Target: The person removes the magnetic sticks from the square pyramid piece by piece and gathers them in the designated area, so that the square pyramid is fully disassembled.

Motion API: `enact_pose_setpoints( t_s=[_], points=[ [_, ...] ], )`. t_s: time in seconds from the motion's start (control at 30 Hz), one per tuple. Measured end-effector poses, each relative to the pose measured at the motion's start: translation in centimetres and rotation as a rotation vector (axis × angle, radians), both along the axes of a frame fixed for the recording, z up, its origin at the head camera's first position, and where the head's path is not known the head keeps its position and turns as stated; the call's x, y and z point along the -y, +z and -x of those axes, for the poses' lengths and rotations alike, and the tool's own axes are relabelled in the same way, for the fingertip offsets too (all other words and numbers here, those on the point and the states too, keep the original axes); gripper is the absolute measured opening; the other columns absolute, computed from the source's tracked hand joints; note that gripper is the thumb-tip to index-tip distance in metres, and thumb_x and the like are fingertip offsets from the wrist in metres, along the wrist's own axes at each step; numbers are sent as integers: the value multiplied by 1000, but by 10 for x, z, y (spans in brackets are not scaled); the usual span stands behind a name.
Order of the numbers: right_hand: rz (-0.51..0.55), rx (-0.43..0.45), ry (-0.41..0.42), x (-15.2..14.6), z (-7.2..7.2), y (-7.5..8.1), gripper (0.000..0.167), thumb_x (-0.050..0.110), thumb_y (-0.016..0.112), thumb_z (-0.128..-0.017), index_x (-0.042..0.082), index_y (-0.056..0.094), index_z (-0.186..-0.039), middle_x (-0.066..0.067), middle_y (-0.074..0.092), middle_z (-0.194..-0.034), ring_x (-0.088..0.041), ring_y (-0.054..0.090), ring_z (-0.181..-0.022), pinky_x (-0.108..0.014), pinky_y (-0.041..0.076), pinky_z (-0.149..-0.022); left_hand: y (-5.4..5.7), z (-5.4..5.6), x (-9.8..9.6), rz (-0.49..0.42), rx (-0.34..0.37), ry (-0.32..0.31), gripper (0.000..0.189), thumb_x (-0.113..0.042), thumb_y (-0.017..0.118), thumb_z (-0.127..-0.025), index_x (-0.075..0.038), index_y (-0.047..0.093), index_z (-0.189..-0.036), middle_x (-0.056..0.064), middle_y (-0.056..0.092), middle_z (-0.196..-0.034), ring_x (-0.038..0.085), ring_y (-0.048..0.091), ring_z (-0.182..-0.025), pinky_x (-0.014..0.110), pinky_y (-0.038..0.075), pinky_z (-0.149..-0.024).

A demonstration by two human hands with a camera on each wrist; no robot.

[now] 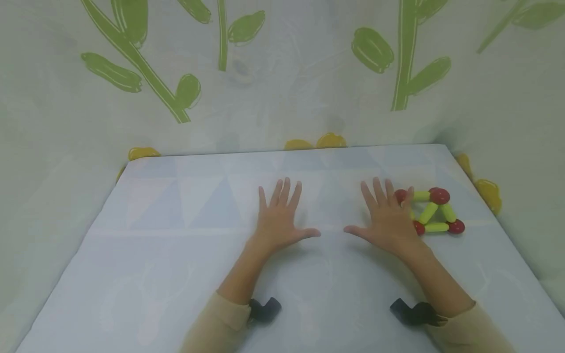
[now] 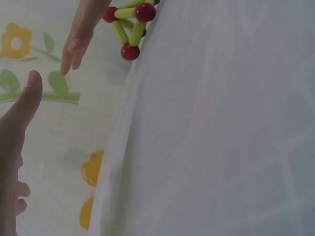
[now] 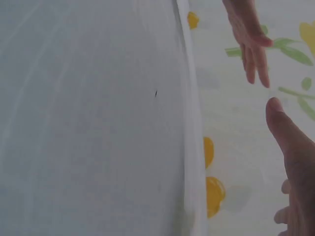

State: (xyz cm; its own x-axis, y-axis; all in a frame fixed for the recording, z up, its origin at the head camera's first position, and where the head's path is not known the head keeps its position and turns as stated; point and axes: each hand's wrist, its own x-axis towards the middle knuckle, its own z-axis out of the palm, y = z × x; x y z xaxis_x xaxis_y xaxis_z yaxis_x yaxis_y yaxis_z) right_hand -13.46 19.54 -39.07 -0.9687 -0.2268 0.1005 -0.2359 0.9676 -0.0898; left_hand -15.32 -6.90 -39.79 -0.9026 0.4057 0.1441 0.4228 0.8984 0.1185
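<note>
Both hands are held out over the table, palms down with fingers spread. My left hand (image 1: 277,224) is left of the middle, its thumb pointing right and nothing in its grasp. The right hand (image 1: 389,225) mirrors it, thumb pointing left, also holding nothing. Beside the right hand sits a frame built of yellow-green rods and red balls (image 1: 437,227); in the head view that hand overlaps its left part and hides some of it. The same rod-and-ball frame (image 2: 130,51) appears at the top of the left wrist view, near the right hand (image 2: 83,34).
A pale cloth with faint triangle patterns covers the table (image 1: 176,264). Behind the far edge rises a whitish wall (image 1: 287,103) painted with green stems and yellow flowers. Dark wrist-worn devices, one by the left cuff (image 1: 265,311) and one by the right cuff (image 1: 415,313), hang over the table.
</note>
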Motion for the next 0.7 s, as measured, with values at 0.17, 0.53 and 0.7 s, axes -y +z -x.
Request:
enact_pose_setpoints(
  t_s=[0.17, 0.53, 0.7],
  points=[
    [-8, -21, -17, -17, -4, 7, 113, 76, 57, -70, 13, 11, -153, -20, 7, -157, -42, -2, -143, -61, -25, -101, 3, 0, -10, -9, 19, -16, 113, -84, 45, -71, -18, 6, -153, 11, 6, -159, 27, 1, -146, 64, -4, -110],
    [33, -34, -52, -58, -16, 22, 112, 71, 59, -73, 11, 6, -152, -25, 5, -155, -43, -6, -142, -63, -27, -98, 10, 1, -43, -35, 52, -62, 114, -84, 47, -69, -19, 5, -153, 8, 5, -159, 25, 2, -147, 63, -5, -111],
    [37, -47, -73, -79, -20, 22, 109, 68, 58, -76, 6, 10, -151, -29, 9, -153, -45, -7, -142, -63, -27, -98, 12, 6, -61, -52, 46, -92, 113, -84, 48, -69, -20, 7, -153, 7, 5, -159, 25, 3, -147, 63, -3, -111]
  ],
)
